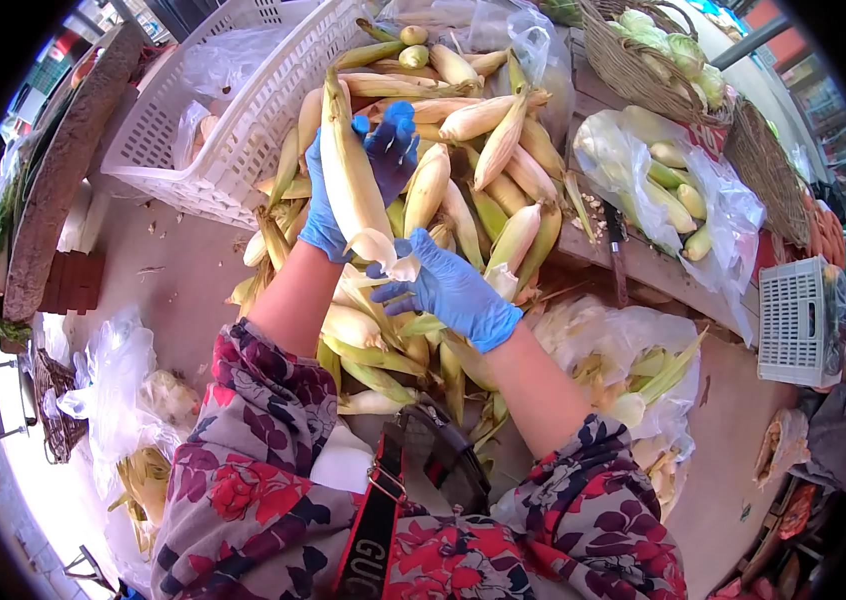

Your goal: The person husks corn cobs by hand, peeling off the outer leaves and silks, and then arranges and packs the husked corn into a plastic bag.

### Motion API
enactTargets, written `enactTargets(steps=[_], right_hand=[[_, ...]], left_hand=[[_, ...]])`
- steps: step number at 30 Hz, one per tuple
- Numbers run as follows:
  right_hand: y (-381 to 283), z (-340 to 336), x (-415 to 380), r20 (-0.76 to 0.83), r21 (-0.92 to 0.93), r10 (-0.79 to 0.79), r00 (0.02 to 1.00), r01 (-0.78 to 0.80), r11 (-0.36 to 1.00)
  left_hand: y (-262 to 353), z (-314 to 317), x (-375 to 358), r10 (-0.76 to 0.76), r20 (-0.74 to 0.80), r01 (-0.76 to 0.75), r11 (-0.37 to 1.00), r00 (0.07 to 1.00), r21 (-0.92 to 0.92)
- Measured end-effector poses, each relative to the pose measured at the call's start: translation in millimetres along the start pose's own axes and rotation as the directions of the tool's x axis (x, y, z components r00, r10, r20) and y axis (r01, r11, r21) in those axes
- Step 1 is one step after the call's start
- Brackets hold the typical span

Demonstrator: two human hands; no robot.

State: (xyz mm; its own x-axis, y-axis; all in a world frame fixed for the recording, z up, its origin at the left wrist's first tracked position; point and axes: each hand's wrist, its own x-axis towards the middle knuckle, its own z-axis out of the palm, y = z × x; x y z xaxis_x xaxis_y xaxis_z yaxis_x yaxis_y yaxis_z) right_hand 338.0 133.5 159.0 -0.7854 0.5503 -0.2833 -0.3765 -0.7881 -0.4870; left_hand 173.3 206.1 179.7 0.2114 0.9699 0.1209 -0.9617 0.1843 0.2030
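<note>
An ear of corn point(351, 180) in pale husk lies lengthwise in my left hand point(327, 205), whose blue-gloved fingers wrap around its upper part. At the lower end of this ear, my right hand point(451, 290), also in a blue glove, pinches a peeled-back piece of husk point(375, 250). Beneath and around both hands spreads a large pile of corn ears point(513, 225), most with pale or green husks. A knife with a brown handle point(618, 262) lies on a wooden board point(583, 245) right of the pile.
A white plastic crate point(183, 180) stands at upper left. Bagged corn point(678, 190) lies at right, below a wicker basket of cabbages point(658, 50). Another white crate point(791, 320) is at far right. A plastic bag of husks point(643, 370) lies near my right forearm.
</note>
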Motion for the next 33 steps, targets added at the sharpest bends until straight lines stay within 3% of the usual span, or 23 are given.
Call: enactTargets(steps=[2,3,4,5,6,7,8,9,10,11,12,14,16,18,19,20,21,22,23,27,30,33], right_hand=[[5,-5,-2,-0.124,-0.278,-0.094,0.988,0.056,0.959],[8,-8,1,-0.172,-0.414,-0.149,0.974,0.066,0.908],[11,-11,5,-0.209,-0.543,-0.210,0.955,0.066,0.837],[17,-14,10,-0.292,-0.746,-0.457,0.840,0.099,0.659],[18,-15,8,-0.258,-0.856,-0.626,0.736,0.126,0.501],[19,-15,7,-0.187,-0.938,-0.764,0.617,0.119,0.326],[21,-15,6,-0.081,-0.987,-0.868,0.490,0.083,0.139],[23,-17,8,-0.070,-0.983,-0.880,0.470,0.116,0.140],[25,-16,8,-0.120,-0.980,-0.848,0.517,0.076,0.185],[25,-16,7,-0.170,-0.973,-0.812,0.558,0.034,0.228],[25,-16,7,-0.223,-0.963,-0.773,0.594,-0.012,0.268],[28,-24,13,-0.177,-0.973,-0.769,0.614,0.007,0.230],[27,-31,14,-0.153,-0.973,-0.758,0.634,0.037,0.228],[20,-39,12,-0.141,-0.964,-0.750,0.646,0.084,0.253],[12,-41,12,-0.060,-0.979,-0.854,0.516,0.138,0.152],[3,-42,10,-0.046,-0.934,-0.858,0.511,0.284,0.219],[0,-51,14,-0.094,-0.917,-0.850,0.519,0.288,0.277],[-2,-54,16,-0.139,-0.896,-0.838,0.528,0.294,0.334],[-1,-57,13,-0.211,-0.807,-0.748,0.630,0.319,0.496],[13,-69,11,-0.126,-0.937,-0.829,0.545,0.209,0.281],[19,-72,12,-0.101,-0.949,-0.819,0.564,0.192,0.249],[18,-66,12,-0.128,-0.945,-0.814,0.566,0.178,0.273]], left_hand=[[-19,5,-2,-0.037,-0.089,0.046,0.994,0.995,0.098],[-20,-6,0,-0.132,0.102,0.122,0.988,0.986,0.095],[-19,-13,1,-0.177,0.037,0.163,0.956,0.983,0.246],[-17,-20,2,-0.206,-0.035,0.203,0.899,0.978,0.387],[-15,-29,0,-0.217,-0.110,0.242,0.822,0.970,0.515],[-15,-40,0,-0.283,0.015,0.215,0.761,0.959,0.611],[-17,-52,-1,-0.233,0.109,0.047,0.576,0.966,0.816],[-19,-56,-2,-0.206,0.210,-0.134,0.332,0.956,0.934],[-23,-43,-4,-0.187,0.062,0.096,0.729,0.980,0.678],[-27,-29,-6,-0.164,-0.088,0.180,0.960,0.982,0.213],[-29,-20,-5,-0.084,-0.155,0.129,0.942,0.984,0.311],[-31,-23,-4,-0.018,-0.178,0.094,0.899,0.984,0.427],[-30,-26,-7,0.031,-0.254,0.151,0.731,0.967,0.665],[-21,-35,-14,-0.143,-0.293,0.311,0.664,0.945,0.680],[-20,-50,-19,-0.100,-0.263,0.279,0.473,0.959,0.836],[-23,-66,-20,-0.067,-0.213,0.223,0.254,0.975,0.941],[-27,-59,-28,-0.220,-0.313,0.369,0.291,0.924,0.883],[-34,-57,-35,-0.262,-0.284,0.343,0.217,0.922,0.914],[-35,-64,-36,-0.272,-0.286,0.352,0.238,0.919,0.905],[-35,-96,-36,-0.230,-0.251,0.304,0.233,0.940,0.924],[-37,-88,-48,-0.054,-0.182,0.186,0.089,0.982,0.979],[-40,-77,-54,0.106,-0.151,0.140,0.110,0.983,0.984]])
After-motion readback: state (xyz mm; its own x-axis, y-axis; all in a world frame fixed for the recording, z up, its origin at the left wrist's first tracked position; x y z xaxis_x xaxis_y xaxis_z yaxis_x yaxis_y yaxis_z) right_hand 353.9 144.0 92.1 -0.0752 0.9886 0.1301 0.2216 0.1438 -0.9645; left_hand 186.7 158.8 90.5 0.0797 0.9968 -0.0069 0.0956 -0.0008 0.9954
